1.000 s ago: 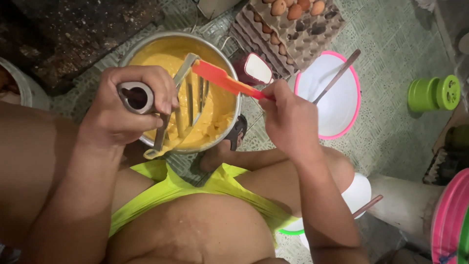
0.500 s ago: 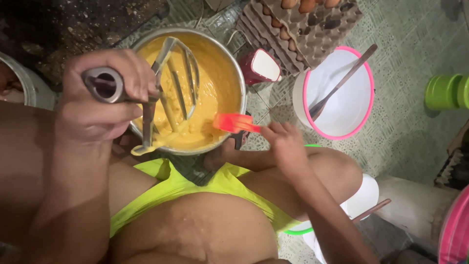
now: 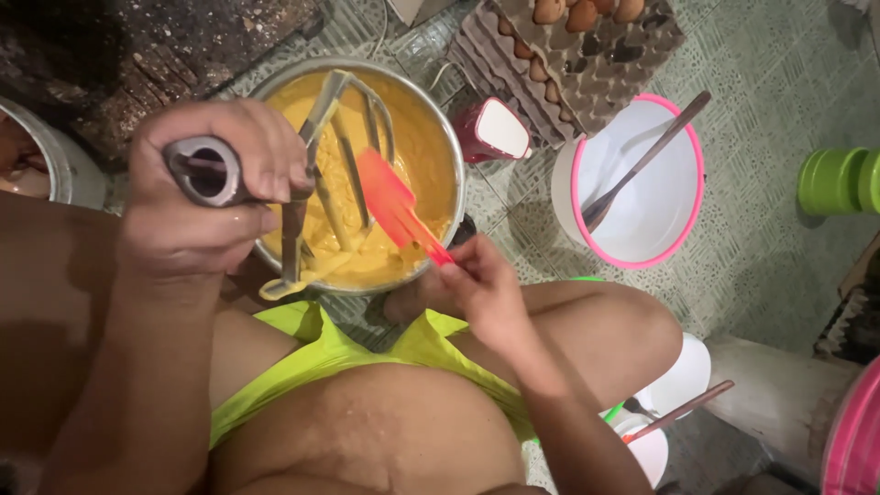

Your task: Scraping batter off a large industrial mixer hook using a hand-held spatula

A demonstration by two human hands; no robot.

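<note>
At the far left edge, part of a metal pot [image 3: 41, 156] is visible on the dark ground. The left hand [image 3: 197, 197] is closed around the grey handle of a large metal whisk attachment [image 3: 316, 183], held tilted over a round metal bowl [image 3: 454, 174]; yellow batter [image 3: 417, 151] fills the bowl and coats the whisk's lower wires (a ribbon of it hangs from the lowest loop, over the near rim). The right hand [image 3: 481, 289] grips the handle end of a red spatula [image 3: 394, 202], whose blade lies against the whisk wires above the batter. Just right of the bowl stands a small dark red container [image 3: 490, 133] with a white top. Behind it, a grey cardboard egg tray [image 3: 587, 55] holds several brown eggs. Further right sits a white bucket [image 3: 683, 229] with a pink rim, a long utensil [image 3: 646, 160] leaning inside it. A green plastic item [image 3: 839, 181] lies at the right edge on the tiled floor.
</note>
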